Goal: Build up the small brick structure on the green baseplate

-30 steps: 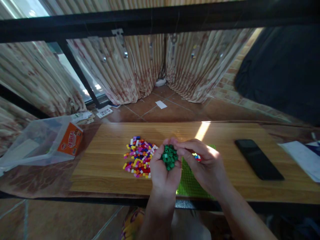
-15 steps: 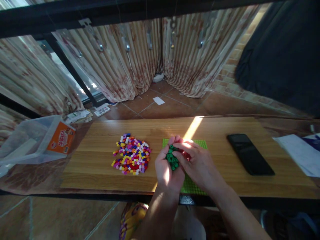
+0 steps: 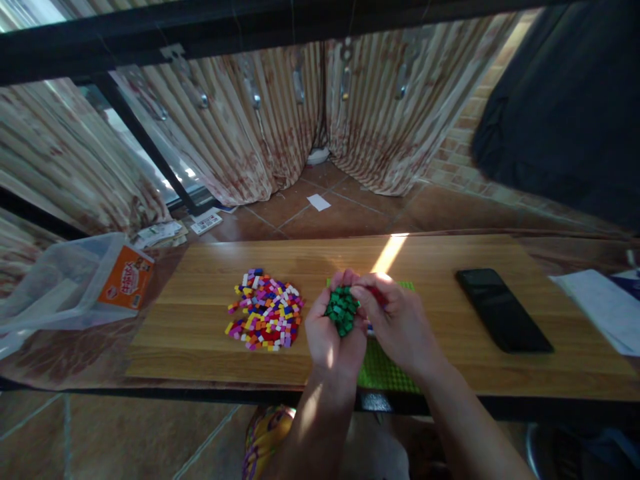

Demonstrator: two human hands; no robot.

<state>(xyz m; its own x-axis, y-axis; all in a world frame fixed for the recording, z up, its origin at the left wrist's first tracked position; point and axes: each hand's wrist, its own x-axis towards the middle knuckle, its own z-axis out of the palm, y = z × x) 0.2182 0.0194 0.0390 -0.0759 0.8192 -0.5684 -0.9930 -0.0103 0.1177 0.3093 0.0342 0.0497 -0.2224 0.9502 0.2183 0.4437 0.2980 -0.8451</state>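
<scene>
My left hand is cupped palm up around a heap of small green bricks. Over the heap's right edge, my right hand has thumb and forefinger pinched together; whatever is between the fingertips is hidden. Both hands are above a bright green studded baseplate, covering much of it. Something red shows behind the right fingers, and a bit of white and blue shows below them, mostly covered. To the left, a pile of small mixed-colour bricks lies on the wooden board.
The wooden board carries a black phone at the right. A clear plastic bin with an orange label stands off its left end. White papers lie beyond the right end. Striped curtains hang behind.
My right hand has drawn back slightly to the right, its fingers now at the heap's edge instead of over it. More of the green bricks show in my left palm.
</scene>
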